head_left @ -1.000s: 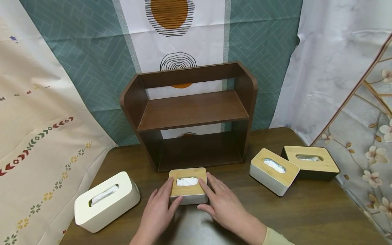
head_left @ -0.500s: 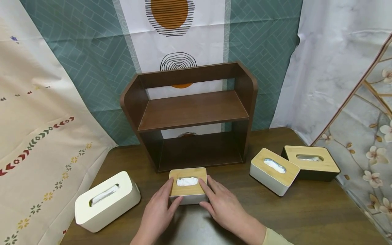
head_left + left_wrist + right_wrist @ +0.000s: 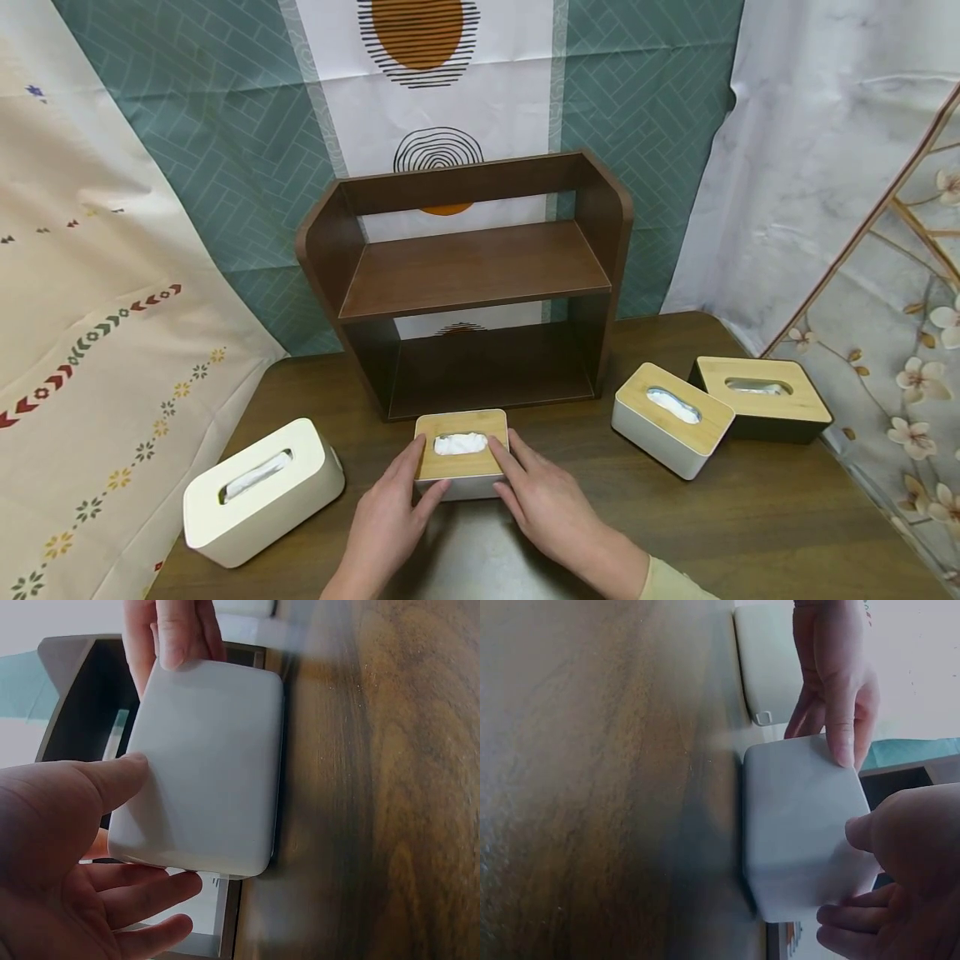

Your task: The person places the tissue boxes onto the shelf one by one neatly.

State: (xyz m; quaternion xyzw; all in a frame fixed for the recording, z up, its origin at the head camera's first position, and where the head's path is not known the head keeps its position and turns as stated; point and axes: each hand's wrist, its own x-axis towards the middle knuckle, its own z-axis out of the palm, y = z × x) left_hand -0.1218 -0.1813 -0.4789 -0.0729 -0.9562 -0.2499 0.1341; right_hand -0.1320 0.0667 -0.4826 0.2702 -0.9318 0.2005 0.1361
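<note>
A white tissue box with a light wooden lid stands on the table before the shelf, white tissue showing in its oval slot. On its left, my left hand grips the corner, thumb on the front face and fingers along the side. My right hand holds the opposite corner, index fingertip on the lid's edge and thumb against the front. Both wrist views show the plain front of this tissue box between the two thumbs. From the right wrist, the box's base looks down on the tabletop.
Directly behind rises a brown two-tier shelf. A cream tissue box stands at the left. To the right are a white tissue box with wooden lid and a black one, close together. Fabric curtains surround the table.
My right thumb has moved up and inward onto the front of the box. The box and my left hand stay nearly where they were.
</note>
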